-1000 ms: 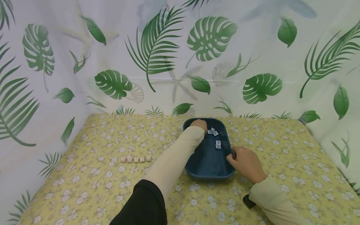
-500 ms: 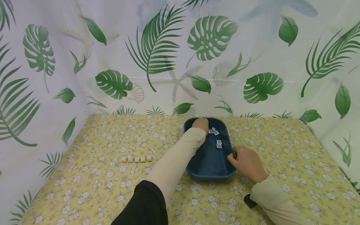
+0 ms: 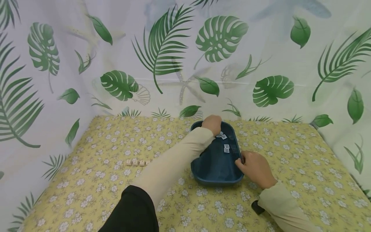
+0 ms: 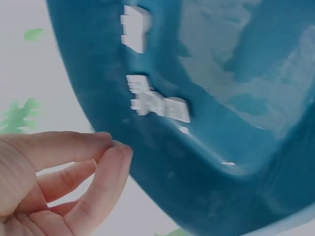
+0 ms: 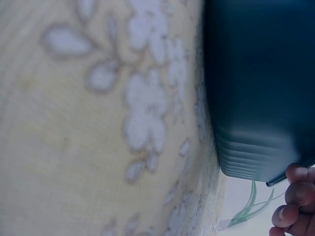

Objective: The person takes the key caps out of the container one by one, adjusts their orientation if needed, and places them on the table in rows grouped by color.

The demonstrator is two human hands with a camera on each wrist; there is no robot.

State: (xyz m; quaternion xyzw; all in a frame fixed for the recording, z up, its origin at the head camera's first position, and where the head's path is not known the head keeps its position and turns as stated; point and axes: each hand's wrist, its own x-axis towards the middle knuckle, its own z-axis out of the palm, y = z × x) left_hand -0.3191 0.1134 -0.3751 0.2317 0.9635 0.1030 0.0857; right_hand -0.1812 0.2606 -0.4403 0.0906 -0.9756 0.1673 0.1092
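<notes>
My left hand (image 3: 212,125) is over the far end of a dark blue tray (image 3: 217,184). In the left wrist view the thumb and index finger of the left hand (image 4: 81,179) meet at their tips beside the tray wall, and no object shows between them. Small white square pieces with dark markings lie inside the tray: a cluster (image 4: 152,102) close to those fingertips, and a pair (image 3: 226,148) farther right. My right hand (image 3: 256,167) grips the tray's right rim; the right wrist view shows its curled fingers (image 5: 298,189) at that edge.
Left of the tray, several small beige cubes (image 3: 135,162) stand in a row on the yellow floral tablecloth (image 3: 95,190), partly covered by the left sleeve (image 3: 171,166). A leaf-printed curtain (image 3: 185,64) rises behind the table.
My left hand has moved right and up from the tray's far left corner, now overlapping the white cluster in the head view. The right hand keeps its grip on the rim.
</notes>
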